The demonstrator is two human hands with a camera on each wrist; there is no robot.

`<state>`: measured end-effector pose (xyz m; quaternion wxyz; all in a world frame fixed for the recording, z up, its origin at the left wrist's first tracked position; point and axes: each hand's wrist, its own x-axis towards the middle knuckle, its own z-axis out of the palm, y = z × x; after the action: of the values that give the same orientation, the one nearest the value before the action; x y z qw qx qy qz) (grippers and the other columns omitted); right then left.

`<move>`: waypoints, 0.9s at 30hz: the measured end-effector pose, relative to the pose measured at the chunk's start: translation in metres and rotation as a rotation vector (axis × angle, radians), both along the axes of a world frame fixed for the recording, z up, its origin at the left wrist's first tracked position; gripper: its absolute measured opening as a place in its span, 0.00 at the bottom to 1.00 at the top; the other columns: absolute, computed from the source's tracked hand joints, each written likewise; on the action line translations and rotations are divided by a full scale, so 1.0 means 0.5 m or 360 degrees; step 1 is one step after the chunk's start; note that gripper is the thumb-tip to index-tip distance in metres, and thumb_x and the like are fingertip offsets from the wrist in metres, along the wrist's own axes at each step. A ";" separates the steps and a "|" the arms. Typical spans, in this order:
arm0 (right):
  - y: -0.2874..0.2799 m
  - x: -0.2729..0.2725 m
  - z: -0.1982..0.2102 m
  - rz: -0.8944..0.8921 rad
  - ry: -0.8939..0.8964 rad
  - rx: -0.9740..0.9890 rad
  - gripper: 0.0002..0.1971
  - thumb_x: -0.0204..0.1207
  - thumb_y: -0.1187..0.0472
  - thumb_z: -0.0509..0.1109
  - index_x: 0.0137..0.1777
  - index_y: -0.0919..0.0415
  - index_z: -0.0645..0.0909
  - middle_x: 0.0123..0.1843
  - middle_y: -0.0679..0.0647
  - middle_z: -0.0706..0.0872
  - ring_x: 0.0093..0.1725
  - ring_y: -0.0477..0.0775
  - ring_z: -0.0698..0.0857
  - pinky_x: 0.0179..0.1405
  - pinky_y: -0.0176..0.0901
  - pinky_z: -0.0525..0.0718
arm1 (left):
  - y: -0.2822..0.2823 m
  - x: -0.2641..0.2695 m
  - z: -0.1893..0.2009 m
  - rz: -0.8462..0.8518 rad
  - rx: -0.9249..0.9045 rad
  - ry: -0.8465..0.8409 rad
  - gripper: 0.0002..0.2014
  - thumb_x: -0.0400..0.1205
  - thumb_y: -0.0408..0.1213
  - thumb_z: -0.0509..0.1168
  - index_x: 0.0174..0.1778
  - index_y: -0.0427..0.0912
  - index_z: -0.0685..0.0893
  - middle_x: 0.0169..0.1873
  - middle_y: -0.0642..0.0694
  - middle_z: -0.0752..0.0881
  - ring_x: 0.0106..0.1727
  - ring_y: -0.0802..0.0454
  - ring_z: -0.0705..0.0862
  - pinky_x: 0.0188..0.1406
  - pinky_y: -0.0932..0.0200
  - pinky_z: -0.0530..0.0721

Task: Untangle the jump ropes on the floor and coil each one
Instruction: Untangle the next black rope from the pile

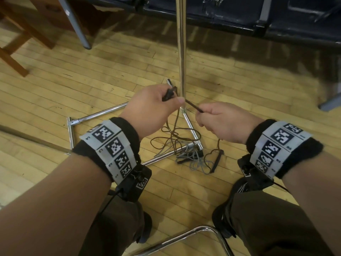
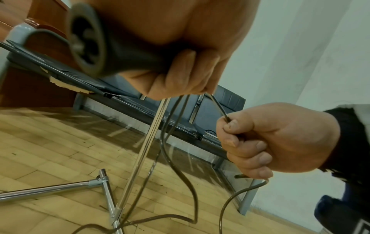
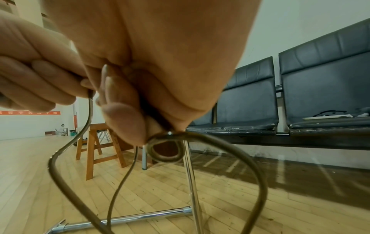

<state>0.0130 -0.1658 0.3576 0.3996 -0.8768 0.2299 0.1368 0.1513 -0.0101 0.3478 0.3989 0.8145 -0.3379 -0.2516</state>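
left hand (image 1: 153,106) grips the brown rope (image 1: 192,105) and its handle (image 2: 120,63); right hand (image 1: 223,121) pinches rope just beside. feed even loops leftward, slack trailing to the tangle (image 1: 188,154) below.

Pale wood floor (image 1: 110,74) underfoot. On it sits a chrome stand (image 1: 181,52), base bars spread flat, pole rising upright. Brown rope (image 1: 171,133) loops over one bar; a grey rope (image 1: 199,163) tangle lies beside it, with a dark handle (image 1: 216,160) just right.
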 end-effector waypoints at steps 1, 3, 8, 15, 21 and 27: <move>0.000 0.000 0.000 -0.0009 0.0001 0.0009 0.12 0.87 0.54 0.60 0.47 0.55 0.82 0.31 0.46 0.76 0.30 0.46 0.73 0.33 0.47 0.72 | 0.000 0.000 -0.001 0.0049 -0.0016 -0.0026 0.13 0.87 0.53 0.70 0.39 0.52 0.84 0.22 0.58 0.77 0.19 0.64 0.71 0.17 0.72 0.69; 0.001 0.000 0.001 -0.0026 -0.0012 0.0003 0.12 0.87 0.54 0.59 0.47 0.55 0.82 0.30 0.46 0.76 0.30 0.46 0.73 0.33 0.46 0.72 | -0.001 -0.003 -0.002 0.0114 -0.0046 -0.0056 0.13 0.87 0.52 0.70 0.40 0.52 0.84 0.22 0.60 0.78 0.19 0.65 0.72 0.16 0.74 0.68; -0.001 -0.004 0.006 -0.0020 -0.0015 -0.0081 0.14 0.88 0.55 0.58 0.52 0.62 0.82 0.33 0.49 0.76 0.33 0.48 0.75 0.36 0.48 0.75 | -0.003 -0.005 -0.001 0.0216 -0.0095 -0.0044 0.12 0.87 0.52 0.70 0.41 0.51 0.84 0.20 0.60 0.76 0.18 0.65 0.70 0.15 0.73 0.68; 0.010 0.000 0.015 0.0065 -0.0081 -0.0139 0.16 0.90 0.52 0.56 0.52 0.59 0.83 0.35 0.48 0.78 0.35 0.47 0.78 0.37 0.48 0.78 | 0.005 0.026 -0.008 0.0409 0.0117 0.0035 0.13 0.88 0.53 0.68 0.40 0.53 0.82 0.28 0.53 0.79 0.21 0.60 0.74 0.19 0.65 0.73; 0.005 -0.008 0.007 0.0088 0.0010 -0.0077 0.15 0.87 0.50 0.60 0.44 0.53 0.84 0.31 0.45 0.78 0.29 0.44 0.75 0.32 0.46 0.74 | 0.017 0.014 0.000 -0.0118 0.0220 0.0135 0.12 0.86 0.55 0.71 0.65 0.64 0.86 0.26 0.51 0.89 0.18 0.63 0.76 0.18 0.69 0.72; 0.012 -0.002 0.008 0.0145 0.0071 -0.0033 0.15 0.85 0.49 0.62 0.40 0.52 0.84 0.31 0.46 0.80 0.33 0.48 0.78 0.37 0.52 0.77 | 0.013 0.009 0.006 -0.0018 -0.0007 0.0043 0.30 0.86 0.49 0.73 0.84 0.66 0.72 0.25 0.54 0.88 0.19 0.66 0.77 0.20 0.72 0.73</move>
<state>0.0119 -0.1597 0.3615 0.3785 -0.8872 0.2000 0.1718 0.1560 -0.0038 0.3508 0.4039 0.8082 -0.3376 -0.2642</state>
